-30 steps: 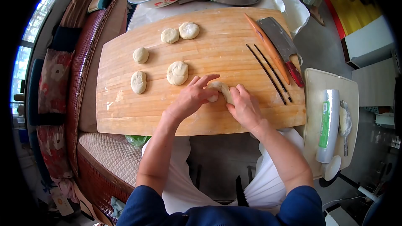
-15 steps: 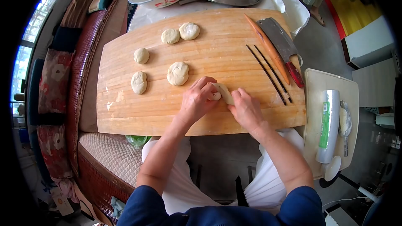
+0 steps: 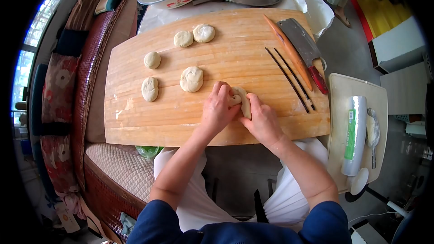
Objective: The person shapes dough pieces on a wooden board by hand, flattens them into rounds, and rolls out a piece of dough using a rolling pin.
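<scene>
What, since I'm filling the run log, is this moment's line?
left hand: holding curled dough | right hand: holding same dough | wooden board: five other dough pieces, rolling pin, cleaver, chopsticks

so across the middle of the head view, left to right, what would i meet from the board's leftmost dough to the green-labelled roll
Oval dough piece, creased dough piece, left hand, held dough, right hand, chopsticks, rolling pin, cleaver, green-labelled roll
</scene>
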Tool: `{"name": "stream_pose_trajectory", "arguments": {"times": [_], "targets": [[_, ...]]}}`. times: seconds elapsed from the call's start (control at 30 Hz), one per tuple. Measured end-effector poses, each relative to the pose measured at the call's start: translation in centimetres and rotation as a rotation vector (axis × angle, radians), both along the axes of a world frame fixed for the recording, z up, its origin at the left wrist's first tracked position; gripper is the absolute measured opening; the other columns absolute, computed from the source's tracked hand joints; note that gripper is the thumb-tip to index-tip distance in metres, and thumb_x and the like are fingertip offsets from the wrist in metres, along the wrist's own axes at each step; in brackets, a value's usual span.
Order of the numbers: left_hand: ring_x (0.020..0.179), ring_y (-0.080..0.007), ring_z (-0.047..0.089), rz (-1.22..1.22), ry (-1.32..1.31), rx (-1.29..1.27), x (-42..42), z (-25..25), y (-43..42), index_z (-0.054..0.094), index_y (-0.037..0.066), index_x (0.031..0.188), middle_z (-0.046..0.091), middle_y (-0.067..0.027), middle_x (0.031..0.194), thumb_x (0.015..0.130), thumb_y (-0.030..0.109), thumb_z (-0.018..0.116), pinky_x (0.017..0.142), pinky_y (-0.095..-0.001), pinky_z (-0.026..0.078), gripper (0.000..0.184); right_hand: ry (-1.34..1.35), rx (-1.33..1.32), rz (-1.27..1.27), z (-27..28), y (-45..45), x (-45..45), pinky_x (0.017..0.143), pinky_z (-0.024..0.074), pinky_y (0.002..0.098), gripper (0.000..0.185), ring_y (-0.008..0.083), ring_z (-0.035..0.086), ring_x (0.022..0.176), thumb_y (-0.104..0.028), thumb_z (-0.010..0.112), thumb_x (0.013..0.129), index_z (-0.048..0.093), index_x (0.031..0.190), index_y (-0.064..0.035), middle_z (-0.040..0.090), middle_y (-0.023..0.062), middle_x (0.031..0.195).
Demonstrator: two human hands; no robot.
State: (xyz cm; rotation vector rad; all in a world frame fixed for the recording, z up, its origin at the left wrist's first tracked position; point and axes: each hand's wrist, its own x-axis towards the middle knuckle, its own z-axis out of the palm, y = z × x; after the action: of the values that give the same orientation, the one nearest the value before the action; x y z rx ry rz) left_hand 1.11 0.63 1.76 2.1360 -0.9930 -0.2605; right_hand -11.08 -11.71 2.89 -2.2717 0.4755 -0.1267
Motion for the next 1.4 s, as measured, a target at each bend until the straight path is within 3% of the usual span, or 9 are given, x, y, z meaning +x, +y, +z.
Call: {"name": "stream_pose_trajectory", "arguments": {"times": [0.1, 0.27, 0.4, 0.47, 0.6, 0.8, 1.0, 1.2, 1.4], "targets": [[0.089, -0.0234, 0.067, -0.119, 0.187, -0.081, 0.8, 0.8, 1.1, 0.055, 0.001, 0.113, 0.054, -0.011, 0.115, 0.079, -0.003, 0.074, 0.075, -0.0333, 0.059, 0.038, -0.182, 0.059, 0.039, -0.6, -0.1, -0.1, 0.073, 0.0543, 0.0485, 0.055, 0.0455, 0.065, 0.085, -0.008, 0.081, 0.074, 0.048, 0.118, -0.0005, 0.065, 0.0237, 0.096], [0.091, -0.021, 0.067, -0.172, 0.388, -0.094, 2.1, 1.6, 2.0, 0.056, 0.002, 0.117, 0.055, -0.0109, 0.118, 0.08, -0.008, 0.07, 0.077, -0.0314, 0.059, 0.041, -0.18, 0.09, 0.214, -0.7, -1.3, -0.4, 0.073, 0.0523, 0.0499, 0.04, 0.0441, 0.063, 0.089, 0.0, 0.069, 0.079, 0.051, 0.114, -0.0052, 0.062, 0.0209, 0.099], [0.096, -0.0204, 0.065, -0.139, 0.292, -0.02, 2.3, 2.2, 1.6, 0.059, 0.002, 0.112, 0.057, -0.0098, 0.112, 0.079, -0.007, 0.072, 0.077, -0.0305, 0.059, 0.037, -0.147, -0.021, 0.218, -1.2, -1.2, 0.0, 0.071, 0.0535, 0.0485, 0.026, 0.0381, 0.064, 0.092, 0.002, 0.059, 0.085, 0.053, 0.109, -0.0071, 0.06, 0.0157, 0.097], [0.099, -0.0207, 0.064, -0.142, 0.149, 0.061, 2.5, 2.5, 1.6, 0.06, 0.001, 0.109, 0.058, -0.0092, 0.109, 0.078, -0.006, 0.072, 0.077, -0.0301, 0.058, 0.034, -0.149, -0.211, 0.242, -0.7, -1.1, 0.1, 0.069, 0.055, 0.0457, 0.02, 0.0333, 0.065, 0.091, -0.001, 0.06, 0.086, 0.055, 0.105, -0.008, 0.059, 0.0127, 0.093], [0.101, -0.0214, 0.063, -0.161, 0.13, -0.065, 2.9, 1.0, 1.6, 0.061, 0.001, 0.107, 0.059, -0.0086, 0.106, 0.078, -0.005, 0.073, 0.078, -0.0304, 0.059, 0.032, -0.225, -0.419, 0.253, -0.1, -1.0, 0.4, 0.067, 0.057, 0.0402, 0.014, 0.0253, 0.066, 0.088, -0.007, 0.065, 0.083, 0.059, 0.096, -0.0103, 0.057, 0.0072, 0.087], [0.102, -0.021, 0.063, -0.144, 0.234, -0.103, 2.8, 0.8, 1.4, 0.061, 0.002, 0.107, 0.059, -0.0081, 0.106, 0.079, -0.004, 0.073, 0.08, -0.0313, 0.059, 0.032, -0.307, -0.504, 0.313, -0.2, -1.0, 0.6, 0.064, 0.0557, 0.036, 0.006, 0.0214, 0.063, 0.084, -0.009, 0.067, 0.079, 0.06, 0.079, -0.0098, 0.055, 0.005, 0.085], [0.104, -0.0212, 0.063, -0.134, 0.246, -0.101, 2.6, 1.3, 1.4, 0.063, 0.003, 0.112, 0.058, -0.0078, 0.108, 0.079, -0.003, 0.073, 0.081, -0.032, 0.059, 0.035, -0.385, -0.556, 0.386, -0.7, -1.0, 1.2, 0.065, 0.0554, 0.0352, 0.008, 0.0211, 0.063, 0.085, -0.01, 0.067, 0.077, 0.06, 0.073, -0.0091, 0.055, 0.0045, 0.084], [0.103, -0.022, 0.062, -0.155, 0.241, -0.114, 2.5, 0.7, 1.6, 0.066, 0.007, 0.112, 0.058, -0.0083, 0.11, 0.079, -0.002, 0.073, 0.08, -0.0322, 0.058, 0.035, -0.37, -0.043, 0.161, -1.2, -0.9, 1.4, 0.063, 0.0523, 0.039, 0.008, 0.0269, 0.065, 0.076, -0.011, 0.073, 0.083, 0.068, 0.084, -0.0058, 0.061, 0.0086, 0.085], [0.091, -0.027, 0.062, -0.148, 0.085, -0.186, 2.3, 0.0, 1.3, 0.07, 0.007, 0.101, 0.059, -0.0106, 0.098, 0.073, -0.003, 0.076, 0.071, -0.0363, 0.054, 0.03, -0.275, 0.22, -0.022, -1.6, -0.5, 2.2, 0.061, 0.0504, 0.0376, 0.011, 0.0285, 0.066, 0.067, -0.012, 0.074, 0.085, 0.069, 0.09, -0.003, 0.067, 0.0107, 0.081]]}}
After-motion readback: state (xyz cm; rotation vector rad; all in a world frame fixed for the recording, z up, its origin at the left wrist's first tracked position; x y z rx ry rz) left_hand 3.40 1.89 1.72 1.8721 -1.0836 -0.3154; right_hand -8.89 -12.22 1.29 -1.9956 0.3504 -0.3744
